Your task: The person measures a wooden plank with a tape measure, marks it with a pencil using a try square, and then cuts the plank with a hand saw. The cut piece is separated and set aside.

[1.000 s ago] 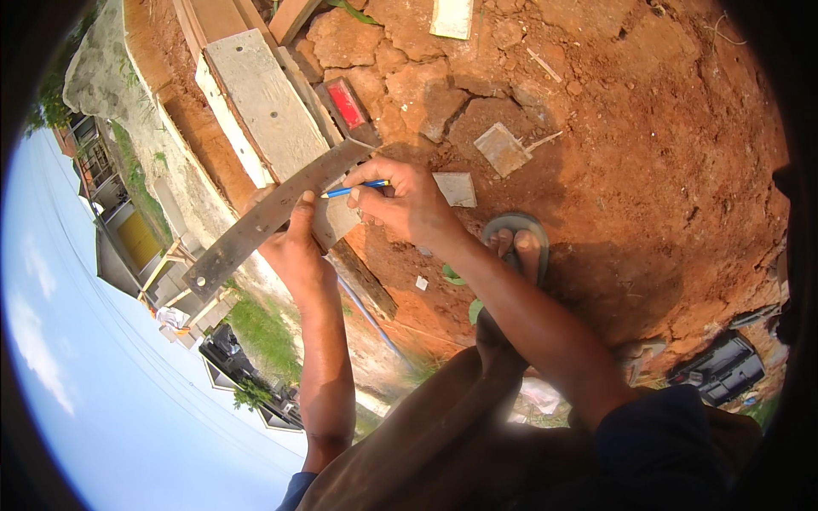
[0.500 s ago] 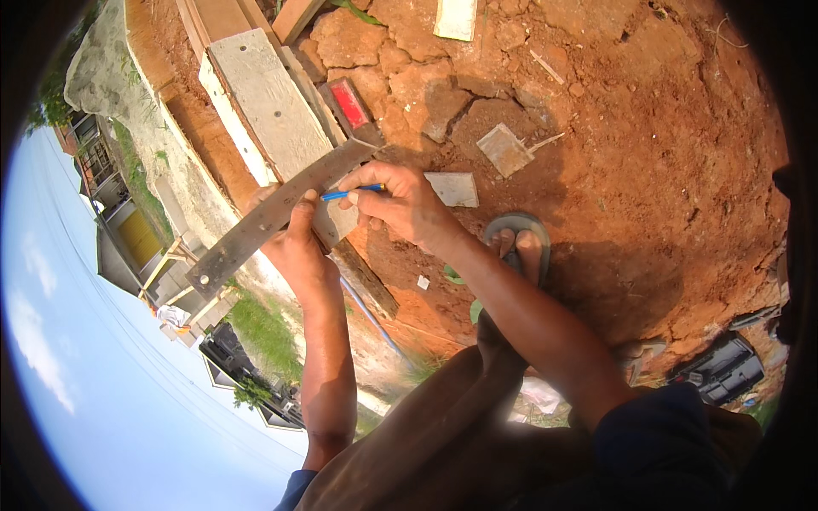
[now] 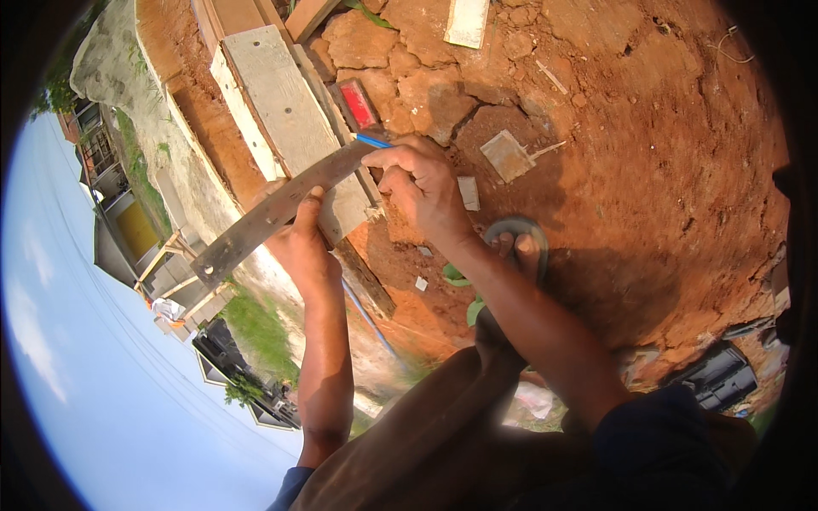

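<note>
My left hand (image 3: 307, 251) is closed on a long dark metal straightedge (image 3: 243, 243) and the pale grey board (image 3: 268, 94) under it, thumb on top. The straightedge lies slanted across the board, which has small holes and rough, splintered edges. My right hand (image 3: 426, 187) grips a blue pencil (image 3: 373, 140) near the straightedge's upper right end, its tip pointing left at the board's right edge.
A red-faced block (image 3: 358, 104) lies beside the board. Wooden planks (image 3: 311, 17), scraps (image 3: 505, 155) and cracked red earth (image 3: 639, 170) surround it. My sandalled foot (image 3: 521, 255) is below right. A black case (image 3: 716, 375) lies lower right; houses stand at far left.
My right hand and pencil have moved up and away along the straightedge, exposing more board beside my left thumb. My left hand and the straightedge have shifted only slightly in the picture.
</note>
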The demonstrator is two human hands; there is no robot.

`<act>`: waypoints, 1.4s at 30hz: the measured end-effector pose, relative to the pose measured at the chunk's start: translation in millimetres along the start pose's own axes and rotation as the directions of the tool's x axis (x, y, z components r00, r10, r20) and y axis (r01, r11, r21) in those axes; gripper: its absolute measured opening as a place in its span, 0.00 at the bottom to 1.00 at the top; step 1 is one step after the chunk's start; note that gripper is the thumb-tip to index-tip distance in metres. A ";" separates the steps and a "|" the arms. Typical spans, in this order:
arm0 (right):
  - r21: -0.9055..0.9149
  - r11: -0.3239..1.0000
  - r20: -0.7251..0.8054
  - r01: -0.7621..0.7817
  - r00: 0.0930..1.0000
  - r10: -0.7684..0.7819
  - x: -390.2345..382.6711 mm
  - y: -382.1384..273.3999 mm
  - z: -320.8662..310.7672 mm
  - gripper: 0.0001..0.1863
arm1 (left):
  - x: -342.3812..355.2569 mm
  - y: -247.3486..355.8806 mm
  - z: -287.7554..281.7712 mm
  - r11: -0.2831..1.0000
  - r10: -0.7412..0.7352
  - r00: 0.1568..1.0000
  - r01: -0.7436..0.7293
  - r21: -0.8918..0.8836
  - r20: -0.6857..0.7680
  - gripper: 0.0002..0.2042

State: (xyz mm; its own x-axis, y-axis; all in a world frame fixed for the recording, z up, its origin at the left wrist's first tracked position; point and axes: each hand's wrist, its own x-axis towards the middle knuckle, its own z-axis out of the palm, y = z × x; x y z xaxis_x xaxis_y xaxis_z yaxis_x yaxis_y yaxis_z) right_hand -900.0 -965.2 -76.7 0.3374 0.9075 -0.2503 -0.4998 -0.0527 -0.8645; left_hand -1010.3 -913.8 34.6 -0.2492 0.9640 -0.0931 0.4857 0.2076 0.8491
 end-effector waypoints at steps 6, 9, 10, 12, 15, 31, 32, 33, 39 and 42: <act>-0.085 0.984 0.111 0.156 0.983 -0.147 15.8 -4.7 26.0 0.08 | 5.2 -6.0 -5.6 0.999 0.050 0.998 -0.051 0.015 0.042 0.22; -0.121 0.976 0.169 0.179 0.973 -0.157 24.2 -1.7 27.7 0.07 | 3.8 -3.9 -3.7 0.999 0.051 0.998 -0.052 0.013 0.027 0.21; -0.129 0.976 0.185 0.175 0.971 -0.149 25.4 -1.1 27.1 0.07 | 2.1 -2.4 -3.0 0.999 0.046 0.999 -0.046 0.006 0.012 0.21; -0.159 0.971 0.210 0.179 0.967 -0.144 26.7 -0.7 25.2 0.07 | -0.4 0.5 -1.6 0.998 0.034 0.999 -0.035 0.054 0.014 0.20; -0.200 0.962 0.235 0.188 0.962 -0.139 26.6 -2.1 23.8 0.07 | -0.1 2.1 -1.8 0.999 0.022 1.000 -0.023 0.034 0.022 0.20; -0.265 0.946 0.245 0.186 0.962 -0.120 27.5 -2.1 26.6 0.07 | -123.2 -45.6 9.9 0.993 0.062 0.897 -0.010 0.119 -0.437 0.30; -0.289 0.940 0.247 0.179 0.963 -0.108 27.2 -3.2 26.4 0.08 | -112.8 -41.8 8.2 0.977 0.140 0.906 -0.061 0.204 -0.399 0.29; -0.284 0.942 0.249 0.181 0.962 -0.110 26.8 -4.1 26.6 0.07 | -98.4 -35.5 3.6 0.953 0.198 0.913 -0.095 0.287 -0.357 0.29; -0.269 0.949 0.220 0.165 0.970 -0.106 24.0 -5.1 27.6 0.07 | -33.6 3.4 -18.5 0.868 0.160 0.987 -0.143 0.475 0.005 0.26; -0.268 0.948 0.217 0.172 0.969 -0.114 22.5 -4.1 28.6 0.07 | -63.1 -2.2 -13.8 0.905 0.307 0.923 -0.207 0.371 -0.234 0.23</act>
State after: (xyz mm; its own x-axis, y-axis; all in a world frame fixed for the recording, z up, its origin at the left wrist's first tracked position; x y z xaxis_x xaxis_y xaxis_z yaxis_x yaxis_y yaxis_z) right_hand -913.1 -932.6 -66.3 0.2109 0.9762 -0.0495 -0.2017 -0.0061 -0.9794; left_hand -1007.2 -977.3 45.7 -0.2771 0.9140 0.2962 0.8020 0.0503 0.5951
